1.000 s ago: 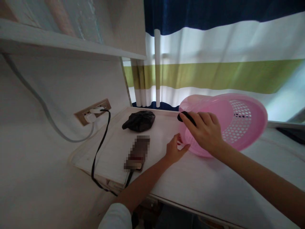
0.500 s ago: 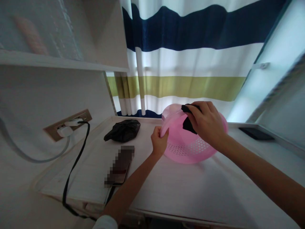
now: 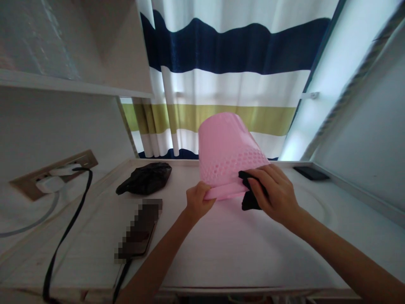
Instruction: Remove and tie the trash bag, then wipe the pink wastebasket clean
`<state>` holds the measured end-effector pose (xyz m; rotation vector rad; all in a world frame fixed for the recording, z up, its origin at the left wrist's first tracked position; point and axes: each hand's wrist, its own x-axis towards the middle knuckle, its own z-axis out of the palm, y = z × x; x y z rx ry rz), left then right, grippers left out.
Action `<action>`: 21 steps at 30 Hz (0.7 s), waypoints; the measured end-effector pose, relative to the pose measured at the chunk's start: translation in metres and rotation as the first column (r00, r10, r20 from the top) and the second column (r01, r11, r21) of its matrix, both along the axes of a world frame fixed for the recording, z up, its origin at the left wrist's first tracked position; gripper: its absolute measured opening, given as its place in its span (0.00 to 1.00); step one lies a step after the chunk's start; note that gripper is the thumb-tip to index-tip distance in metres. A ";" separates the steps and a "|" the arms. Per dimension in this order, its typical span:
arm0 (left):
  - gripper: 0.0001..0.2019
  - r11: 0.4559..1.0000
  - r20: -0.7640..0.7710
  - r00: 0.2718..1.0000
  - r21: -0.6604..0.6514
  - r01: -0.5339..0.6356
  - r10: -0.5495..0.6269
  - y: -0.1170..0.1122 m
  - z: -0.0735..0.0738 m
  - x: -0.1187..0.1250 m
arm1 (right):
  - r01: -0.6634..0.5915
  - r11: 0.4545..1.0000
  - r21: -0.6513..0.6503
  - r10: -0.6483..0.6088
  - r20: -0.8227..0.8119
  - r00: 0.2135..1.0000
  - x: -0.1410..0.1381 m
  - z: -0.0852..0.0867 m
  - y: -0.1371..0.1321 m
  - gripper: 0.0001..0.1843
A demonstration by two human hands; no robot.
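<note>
A pink plastic wastebasket (image 3: 226,143) with a band of small holes is held tilted above the desk, its base up and away and its rim toward me. My left hand (image 3: 200,199) is closed around the left side of the rim, thumb on the outside. In my right hand (image 3: 276,192) is a bunched black cloth (image 3: 251,198), pressed against the right part of the rim, with one end hanging below it. The inside of the wastebasket is hidden from me.
On the white desk (image 3: 221,253) at left lie a crumpled black plastic bag (image 3: 147,177) and a partly blurred phone (image 3: 142,230) with a cable. A flat black object (image 3: 311,173) lies at back right. Plugs fill a wall socket (image 3: 57,173); a striped curtain (image 3: 221,88) hangs behind.
The wastebasket has turned over: its opening faced me before, and now its outer wall and raised base show. My right hand with the cloth has come lower along the rim.
</note>
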<state>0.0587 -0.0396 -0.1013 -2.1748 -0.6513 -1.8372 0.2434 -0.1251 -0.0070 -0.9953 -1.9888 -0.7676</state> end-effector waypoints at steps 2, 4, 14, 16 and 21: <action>0.10 0.998 -0.054 0.998 0.039 0.039 -0.037 -0.011 -0.003 0.004 | -0.005 1.000 0.019 0.005 0.037 0.999 -0.005 -0.006 -0.008 0.07; 0.15 0.996 -0.094 0.994 0.060 0.060 -0.054 -0.021 -0.006 0.009 | 0.014 0.998 0.056 -0.020 0.116 0.993 -0.012 -0.012 -0.015 0.06; 0.07 0.996 -0.130 0.989 -0.055 0.068 -0.074 -0.052 -0.014 0.024 | 0.204 0.967 0.153 -0.234 0.212 0.949 -0.049 -0.047 -0.039 0.12; 0.08 0.998 -0.140 0.989 -0.019 0.052 -0.055 -0.052 -0.018 0.027 | 0.202 0.968 0.150 -0.233 0.229 0.945 -0.046 -0.055 -0.037 0.11; 0.09 0.997 -0.176 0.982 0.030 0.073 -0.067 -0.049 -0.029 0.035 | 0.195 0.975 0.108 -0.218 0.275 0.936 -0.031 -0.072 -0.032 0.10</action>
